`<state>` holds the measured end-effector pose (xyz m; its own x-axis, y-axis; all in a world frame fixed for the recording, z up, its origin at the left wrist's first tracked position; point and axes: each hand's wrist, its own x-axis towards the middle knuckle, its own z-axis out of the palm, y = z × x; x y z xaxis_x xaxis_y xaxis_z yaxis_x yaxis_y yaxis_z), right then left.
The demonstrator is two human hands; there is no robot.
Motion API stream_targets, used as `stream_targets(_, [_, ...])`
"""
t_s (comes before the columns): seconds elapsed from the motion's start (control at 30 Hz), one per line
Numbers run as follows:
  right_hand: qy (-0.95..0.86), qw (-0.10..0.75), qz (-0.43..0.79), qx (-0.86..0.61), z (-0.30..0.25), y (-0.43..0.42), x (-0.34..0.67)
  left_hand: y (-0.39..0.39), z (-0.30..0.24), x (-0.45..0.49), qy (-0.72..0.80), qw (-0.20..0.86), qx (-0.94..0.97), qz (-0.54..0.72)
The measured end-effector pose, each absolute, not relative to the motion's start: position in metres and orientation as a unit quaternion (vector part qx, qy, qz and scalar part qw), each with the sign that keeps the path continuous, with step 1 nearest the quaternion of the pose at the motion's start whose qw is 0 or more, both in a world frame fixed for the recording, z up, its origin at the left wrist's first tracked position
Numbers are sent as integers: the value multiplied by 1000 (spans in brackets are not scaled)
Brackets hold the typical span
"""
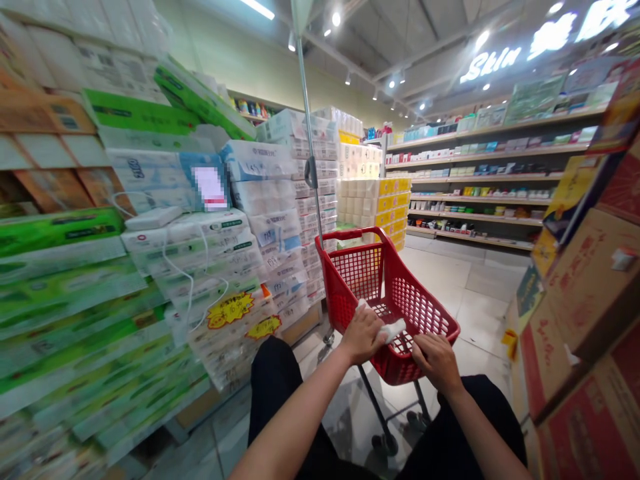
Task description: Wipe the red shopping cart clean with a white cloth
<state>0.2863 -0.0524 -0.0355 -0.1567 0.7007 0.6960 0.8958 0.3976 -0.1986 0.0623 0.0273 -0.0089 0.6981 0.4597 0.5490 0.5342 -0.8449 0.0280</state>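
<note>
A red plastic shopping cart [350, 293] with perforated walls stands in front of my knees. My left hand [363, 335] is closed around a crumpled white cloth [394, 331], possibly tissue, over the cart's near left side. Part of the cloth pokes out on either side of the fingers. On the near right, the fingers of my right hand [437, 361] curl over the cart's rim. Through the holes the cart's floor shows in part.
Tall stacks of green tissue packs [65, 293] and white tissue packs [270, 220] rise on the left, with a white cable [190, 287] hanging. A metal pole [305, 100] stands behind the cart. Cardboard boxes [580, 293] line the right; stocked shelves [480, 177] stand behind.
</note>
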Motion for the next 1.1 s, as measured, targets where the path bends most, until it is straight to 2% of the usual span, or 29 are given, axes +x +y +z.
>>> stream_targets(0.37, [-738,329,-106,-580,-25,-52,281,-6,-13,91,-297,103,-910,-271])
stream_targets(0.67, [-731,353,-111,-574,-29,-58,270,19,-11,71,-222,108,-939,-241])
stream_targets(0.93, [-739,341,-177,-554,-28,-62,267,80,9,1,-332,136,-899,-252])
stream_targets(1.1, [-736,338,-207,-549,-32,-60,265,74,11,10,-380,132,-870,-285])
